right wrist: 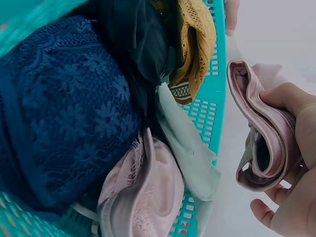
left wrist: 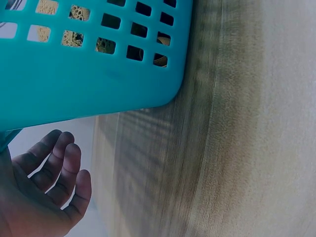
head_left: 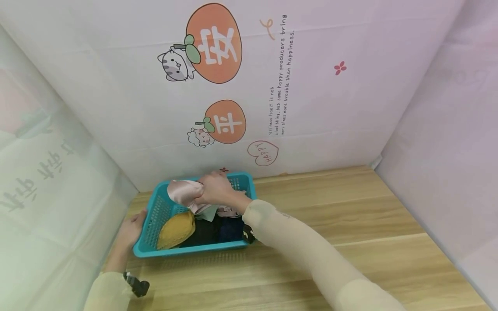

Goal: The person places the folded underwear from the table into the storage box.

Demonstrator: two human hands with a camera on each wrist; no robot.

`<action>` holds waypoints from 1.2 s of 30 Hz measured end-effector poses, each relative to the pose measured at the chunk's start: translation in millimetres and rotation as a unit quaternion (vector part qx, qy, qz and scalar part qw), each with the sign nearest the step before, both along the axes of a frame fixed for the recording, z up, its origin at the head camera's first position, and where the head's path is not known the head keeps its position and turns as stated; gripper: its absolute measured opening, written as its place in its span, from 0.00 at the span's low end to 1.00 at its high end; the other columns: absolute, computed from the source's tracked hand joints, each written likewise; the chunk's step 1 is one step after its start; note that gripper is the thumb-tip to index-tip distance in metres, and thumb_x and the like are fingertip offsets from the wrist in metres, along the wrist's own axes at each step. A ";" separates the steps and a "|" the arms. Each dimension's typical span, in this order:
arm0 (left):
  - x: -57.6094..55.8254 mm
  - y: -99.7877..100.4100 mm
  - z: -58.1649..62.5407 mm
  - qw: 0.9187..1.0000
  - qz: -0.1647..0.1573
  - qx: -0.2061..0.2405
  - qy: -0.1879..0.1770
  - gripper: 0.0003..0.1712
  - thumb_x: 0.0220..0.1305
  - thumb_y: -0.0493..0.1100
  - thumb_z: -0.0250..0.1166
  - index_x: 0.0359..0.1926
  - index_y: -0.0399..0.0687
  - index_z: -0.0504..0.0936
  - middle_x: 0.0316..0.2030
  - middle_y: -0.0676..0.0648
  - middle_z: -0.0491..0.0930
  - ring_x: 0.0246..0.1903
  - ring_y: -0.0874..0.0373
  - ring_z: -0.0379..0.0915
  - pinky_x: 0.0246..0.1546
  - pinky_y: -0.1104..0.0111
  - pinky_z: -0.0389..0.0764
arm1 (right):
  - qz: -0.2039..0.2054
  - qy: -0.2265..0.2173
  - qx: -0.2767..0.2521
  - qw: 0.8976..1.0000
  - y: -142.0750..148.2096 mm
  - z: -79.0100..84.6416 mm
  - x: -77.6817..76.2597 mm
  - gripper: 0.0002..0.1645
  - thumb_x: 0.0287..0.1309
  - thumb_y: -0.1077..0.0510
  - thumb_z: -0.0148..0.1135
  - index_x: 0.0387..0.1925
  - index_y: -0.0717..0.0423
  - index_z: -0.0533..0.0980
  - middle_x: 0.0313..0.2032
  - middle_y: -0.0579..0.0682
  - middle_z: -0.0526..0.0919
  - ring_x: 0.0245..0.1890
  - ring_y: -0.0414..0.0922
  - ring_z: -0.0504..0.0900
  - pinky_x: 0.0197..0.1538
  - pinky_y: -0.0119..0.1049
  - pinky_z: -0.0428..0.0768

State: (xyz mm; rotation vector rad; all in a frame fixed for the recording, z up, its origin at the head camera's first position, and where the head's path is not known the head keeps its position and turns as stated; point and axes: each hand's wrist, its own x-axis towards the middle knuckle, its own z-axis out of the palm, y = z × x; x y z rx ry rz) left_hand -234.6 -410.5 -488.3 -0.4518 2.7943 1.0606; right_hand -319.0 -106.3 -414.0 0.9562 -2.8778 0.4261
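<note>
My right hand [head_left: 218, 188] holds a folded pink satin bra [head_left: 183, 192] over the far part of a turquoise plastic basket [head_left: 194, 249]. In the right wrist view, thumb and fingers pinch the bra's layered edges [right wrist: 276, 143]. My left hand [head_left: 130, 231] is at the basket's left end, by the rim; in the left wrist view its fingers [left wrist: 71, 163] hang relaxed and apart from the basket wall, and the thumb is hidden. Inside the basket lie a mustard lace piece [head_left: 177, 229], a navy lace cup [right wrist: 74, 108], black cloth [right wrist: 140, 39], pale green cloth [right wrist: 185, 138] and another pink satin piece [right wrist: 158, 187].
The basket stands on a wood-grain table [head_left: 330, 207], close to the printed back sheet [head_left: 319, 116]. White sheets also enclose the left [head_left: 46, 194] and right sides [head_left: 447, 151]. Wood surface extends to the right of the basket and in front of it.
</note>
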 end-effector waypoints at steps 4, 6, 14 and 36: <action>0.6 -0.2 1.1 1.000 -0.001 0.005 0.003 0.54 0.74 0.72 0.26 0.71 0.27 0.61 0.61 0.22 0.70 0.58 0.29 0.72 0.55 0.43 0.77 | -0.004 0.001 0.022 1.000 -10.5 0.1 -2.0 0.17 0.57 0.33 0.66 0.38 0.38 0.81 0.38 0.36 0.85 0.42 0.41 0.76 0.57 0.45 0.75; 0.6 -0.3 1.0 1.000 -0.001 0.006 0.005 0.53 0.74 0.72 0.26 0.70 0.27 0.62 0.60 0.23 0.72 0.55 0.31 0.74 0.52 0.45 0.78 | -0.005 0.005 0.035 0.999 -15.5 -0.7 -3.4 0.19 0.57 0.32 0.66 0.40 0.37 0.81 0.40 0.36 0.85 0.45 0.41 0.76 0.57 0.45 0.75; 0.9 -3.0 1.9 1.000 -0.003 -0.006 0.002 0.53 0.74 0.72 0.25 0.71 0.29 0.62 0.63 0.23 0.69 0.59 0.28 0.70 0.56 0.41 0.74 | -0.006 0.004 0.069 0.998 -36.6 -1.8 -5.8 0.23 0.58 0.29 0.63 0.49 0.33 0.81 0.48 0.35 0.84 0.53 0.43 0.75 0.60 0.46 0.73; -5.2 -3.6 -2.2 1.000 0.006 0.018 -0.009 0.55 0.71 0.75 0.26 0.74 0.32 0.57 0.68 0.24 0.64 0.65 0.27 0.64 0.64 0.39 0.68 | -0.001 -0.027 0.101 0.995 -49.5 -11.9 -10.7 0.43 0.54 0.23 0.62 0.68 0.32 0.69 0.65 0.38 0.73 0.68 0.45 0.65 0.71 0.49 0.65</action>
